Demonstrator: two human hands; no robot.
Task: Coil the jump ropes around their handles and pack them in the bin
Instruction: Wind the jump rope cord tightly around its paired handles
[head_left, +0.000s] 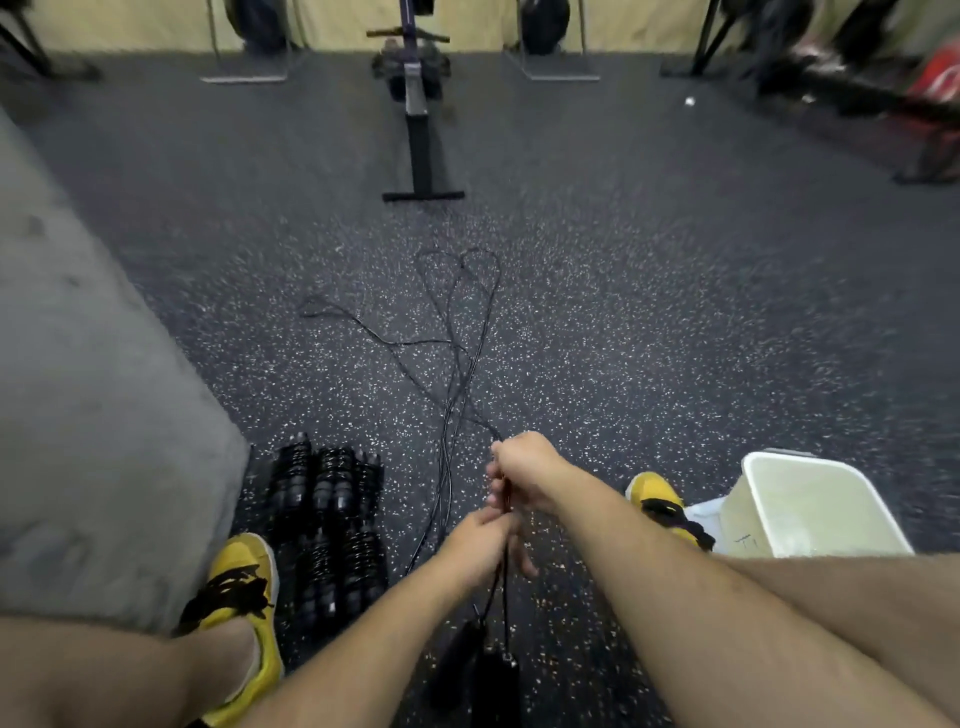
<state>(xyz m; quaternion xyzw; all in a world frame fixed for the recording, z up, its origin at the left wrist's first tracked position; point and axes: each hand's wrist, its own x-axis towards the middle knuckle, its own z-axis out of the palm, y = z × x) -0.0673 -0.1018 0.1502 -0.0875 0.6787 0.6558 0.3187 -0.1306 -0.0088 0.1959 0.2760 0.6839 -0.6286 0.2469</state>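
- Nearest me, low between the knees, two black handles (475, 665) hang side by side from their cord. They are blurred, and I cannot tell whether they touch the floor (675, 338).
- Just beyond them the left hand (480, 543) has its fingers curled round the cord. The right hand (524, 470), a little farther out, is fisted on the same strands. The two hands sit close together, almost touching.
- From the right hand the jump rope (462, 332) runs away in long loose loops over the speckled floor, crossing itself toward the far middle.
- Near left lies a stack of coiled black ropes (327, 519). Near right stands the white bin (758, 519), top open; I cannot tell what it holds.
- My judgement: coiling has barely begun. I would gather both handles into one hand, keep them parallel, and wind with the other under light, even tension.
- I would draw the slack in slowly, since the crossed loops could snag or knot, and lay each turn snug beside the last.
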